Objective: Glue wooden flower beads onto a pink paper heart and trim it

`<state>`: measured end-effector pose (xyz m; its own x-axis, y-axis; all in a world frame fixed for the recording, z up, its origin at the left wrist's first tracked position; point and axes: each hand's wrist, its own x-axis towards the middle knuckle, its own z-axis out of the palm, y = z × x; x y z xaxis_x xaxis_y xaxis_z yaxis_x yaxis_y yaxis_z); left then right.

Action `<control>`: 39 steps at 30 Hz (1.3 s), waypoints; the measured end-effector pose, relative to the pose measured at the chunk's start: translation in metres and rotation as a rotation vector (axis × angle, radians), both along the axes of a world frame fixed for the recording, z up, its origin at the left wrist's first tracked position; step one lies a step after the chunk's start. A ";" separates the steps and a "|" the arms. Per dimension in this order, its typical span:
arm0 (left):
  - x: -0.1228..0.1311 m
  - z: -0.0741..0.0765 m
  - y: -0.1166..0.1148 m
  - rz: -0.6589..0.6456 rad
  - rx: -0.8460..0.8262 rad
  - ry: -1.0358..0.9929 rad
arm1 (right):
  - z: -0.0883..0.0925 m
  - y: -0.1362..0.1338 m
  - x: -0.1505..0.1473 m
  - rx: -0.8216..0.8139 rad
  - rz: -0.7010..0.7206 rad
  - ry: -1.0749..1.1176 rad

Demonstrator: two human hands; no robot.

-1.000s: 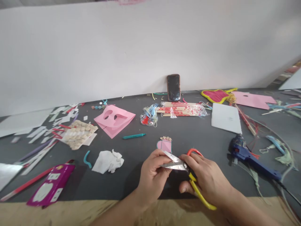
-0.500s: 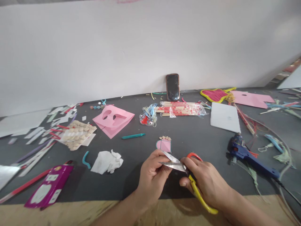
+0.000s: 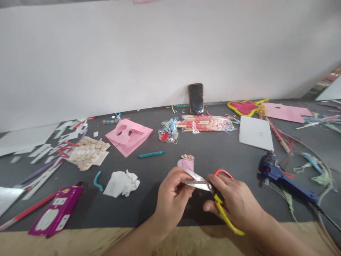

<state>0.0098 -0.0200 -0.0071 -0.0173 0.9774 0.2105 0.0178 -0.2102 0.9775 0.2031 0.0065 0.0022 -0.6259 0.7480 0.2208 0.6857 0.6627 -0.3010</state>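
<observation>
Pinching the steel blades of a pair of scissors (image 3: 198, 184) between thumb and fingers, the left hand (image 3: 173, 197) holds them near the middle of the near side of the dark grey table (image 3: 229, 156). The blade tips stand slightly spread. The right hand (image 3: 236, 205) has its grip pressed closed around the yellow handle (image 3: 226, 217), and the orange-red finger loop (image 3: 222, 172) shows above its fingers. The scissors are held over the table, just inside a pale wooden strip (image 3: 170, 242) along the near edge.

Just beyond the blades lies a small pink paper shape with a teal outline (image 3: 185, 165), topped by tiny beige beads (image 3: 187, 156). To the left are a crumpled white tissue (image 3: 121, 184) and a pink card with two eye holes (image 3: 128, 137), with a teal marker (image 3: 151, 154) beside it. To the right, a blue glue gun (image 3: 282, 179) lies among stray feathers and wire. Toward the far edge, a bundle of wooden sticks in clear plastic (image 3: 205, 123) sits beside a small packet of googly eyes (image 3: 167, 132), and a phone (image 3: 196, 99) leans against the white wall (image 3: 160, 53). A white board (image 3: 255, 133) lies to the right of the sticks.
</observation>
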 end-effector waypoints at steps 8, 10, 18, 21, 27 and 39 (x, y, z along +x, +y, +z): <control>-0.001 0.003 -0.003 -0.021 0.035 0.037 | 0.007 -0.001 -0.003 -0.025 -0.015 0.018; -0.001 0.003 -0.002 -0.023 0.031 0.048 | 0.006 -0.001 -0.003 -0.030 -0.001 0.031; 0.000 0.000 -0.002 -0.041 0.013 0.023 | -0.002 -0.001 -0.003 -0.055 0.024 0.061; 0.001 0.001 -0.002 -0.036 0.019 0.028 | -0.004 -0.002 -0.001 -0.051 0.028 0.049; 0.002 0.001 -0.003 -0.051 0.000 0.031 | 0.000 -0.006 0.000 -0.059 0.015 0.006; 0.001 -0.003 -0.001 -0.042 0.005 -0.014 | 0.000 -0.002 -0.001 -0.047 -0.013 -0.001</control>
<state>0.0109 -0.0209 -0.0100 0.0210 0.9763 0.2153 -0.0052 -0.2152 0.9766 0.2023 0.0047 0.0019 -0.6162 0.7657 0.1844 0.6948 0.6387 -0.3306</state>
